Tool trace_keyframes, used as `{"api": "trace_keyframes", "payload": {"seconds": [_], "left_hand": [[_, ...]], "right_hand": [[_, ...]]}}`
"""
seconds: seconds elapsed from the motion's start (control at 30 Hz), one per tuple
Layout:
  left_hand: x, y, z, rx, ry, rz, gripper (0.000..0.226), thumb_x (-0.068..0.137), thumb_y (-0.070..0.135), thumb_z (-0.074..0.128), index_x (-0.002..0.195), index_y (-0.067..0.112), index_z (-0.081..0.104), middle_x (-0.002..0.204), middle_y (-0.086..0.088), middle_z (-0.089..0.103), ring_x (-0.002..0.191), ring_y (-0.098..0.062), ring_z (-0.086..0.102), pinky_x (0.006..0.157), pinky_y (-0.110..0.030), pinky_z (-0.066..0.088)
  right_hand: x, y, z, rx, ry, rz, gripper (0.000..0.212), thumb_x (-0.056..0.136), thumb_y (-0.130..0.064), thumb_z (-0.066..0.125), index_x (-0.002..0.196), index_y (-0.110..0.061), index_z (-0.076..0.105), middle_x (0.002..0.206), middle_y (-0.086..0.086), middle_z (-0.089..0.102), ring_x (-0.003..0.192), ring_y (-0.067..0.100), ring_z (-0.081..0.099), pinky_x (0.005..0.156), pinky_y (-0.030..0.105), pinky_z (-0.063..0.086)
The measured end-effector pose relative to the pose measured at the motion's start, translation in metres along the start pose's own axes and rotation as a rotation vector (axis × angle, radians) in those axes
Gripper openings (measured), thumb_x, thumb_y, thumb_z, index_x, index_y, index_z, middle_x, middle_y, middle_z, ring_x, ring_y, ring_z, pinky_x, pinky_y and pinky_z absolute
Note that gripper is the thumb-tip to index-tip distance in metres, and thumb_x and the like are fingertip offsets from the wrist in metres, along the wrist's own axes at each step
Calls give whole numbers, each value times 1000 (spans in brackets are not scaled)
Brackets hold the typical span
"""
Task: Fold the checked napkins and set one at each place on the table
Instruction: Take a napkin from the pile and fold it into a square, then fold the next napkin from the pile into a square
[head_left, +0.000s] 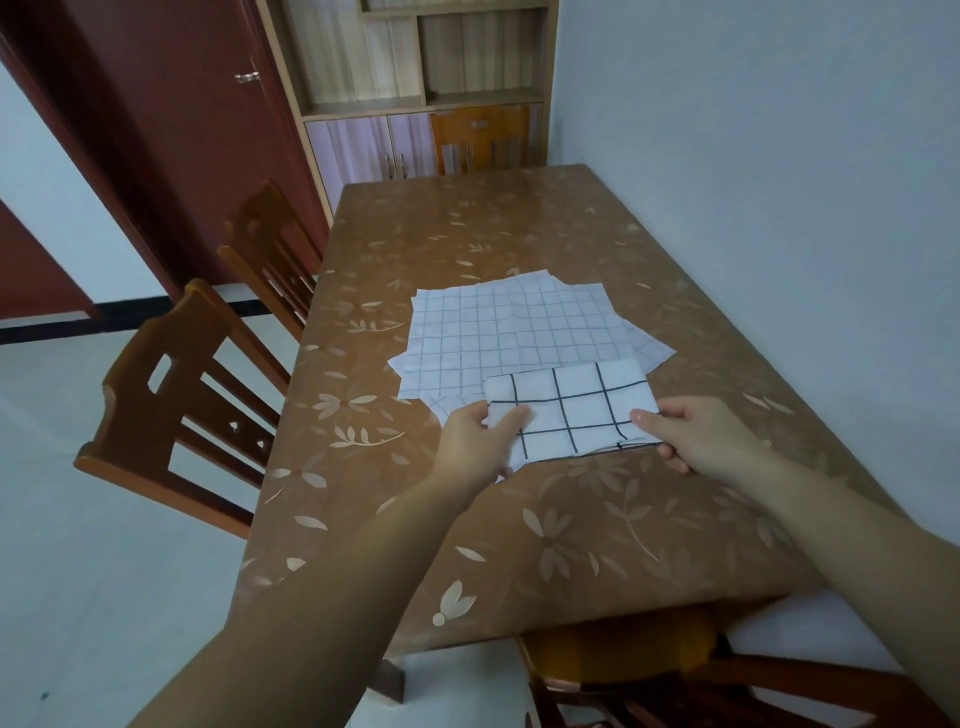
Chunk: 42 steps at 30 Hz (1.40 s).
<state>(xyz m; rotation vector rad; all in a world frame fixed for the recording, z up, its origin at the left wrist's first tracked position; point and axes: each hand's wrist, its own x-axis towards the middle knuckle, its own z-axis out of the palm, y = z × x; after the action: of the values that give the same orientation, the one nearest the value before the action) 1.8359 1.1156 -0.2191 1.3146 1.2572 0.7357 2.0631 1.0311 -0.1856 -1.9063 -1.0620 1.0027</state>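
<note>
A wooden chair (208, 327) stands at the left edge of the bench (519, 218). Our left hand (475, 447) pinches the folded checked napkin (571, 410) at its left end and our right hand (696, 436) pinches its right end, both grips closed on it, over the near edge of the spread napkin pile (509, 332) mid-bench.

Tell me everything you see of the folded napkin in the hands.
The folded napkin is white cloth with bold dark grid lines, folded into a layered rectangle, roughly flat over the table. The left hand pinches its left end, the right hand its right end, thumbs on top. Its far edge overlaps the pile of unfolded napkins.
</note>
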Motion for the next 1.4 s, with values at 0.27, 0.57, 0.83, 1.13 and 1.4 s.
{"api": "trace_keyframes", "payload": {"seconds": [0.27, 0.57, 0.83, 1.13, 1.4], "left_hand": [[-13, -53, 20, 1, -385, -234, 34, 85, -3, 64, 114, 14, 63, 86, -5, 69, 67, -14, 68, 70, -32, 60], [-2, -105, 66, 245, -329, -347, 44, 84, -3, 66, 123, 14, 59, 88, -13, 73, 67, -21, 70, 62, -31, 58], [20, -94, 76, 566, -311, -351, 28, 85, 15, 70, 110, 5, 67, 82, -6, 74, 74, -22, 72, 74, -34, 61], [39, -35, 35, 927, -175, -42, 31, 93, 35, 53, 120, 25, 64, 107, 4, 70, 89, -14, 66, 77, -31, 56], [64, -21, -45, 949, -149, 101, 48, 94, 41, 54, 140, 28, 47, 139, 0, 54, 123, -19, 52, 99, -34, 44]], "right_hand": [[-4, 63, -4, 103, -9, 282, 14, 95, -10, 54, 98, -4, 65, 89, 14, 63, 56, 18, 61, 44, 23, 43], [18, 128, -8, -175, -94, 383, 26, 88, 8, 47, 98, -2, 68, 77, 6, 65, 47, 6, 62, 39, 15, 44], [40, 144, -19, -720, -182, 400, 7, 85, -15, 53, 87, -11, 59, 94, 10, 69, 81, 23, 66, 67, 35, 52], [63, 87, 1, -827, -152, 98, 26, 90, -38, 51, 108, -20, 54, 95, -3, 61, 82, 18, 59, 66, 31, 47], [63, 8, 67, -601, -122, -31, 39, 89, -29, 54, 127, -21, 51, 108, -5, 62, 76, 12, 65, 75, 36, 56]]}}
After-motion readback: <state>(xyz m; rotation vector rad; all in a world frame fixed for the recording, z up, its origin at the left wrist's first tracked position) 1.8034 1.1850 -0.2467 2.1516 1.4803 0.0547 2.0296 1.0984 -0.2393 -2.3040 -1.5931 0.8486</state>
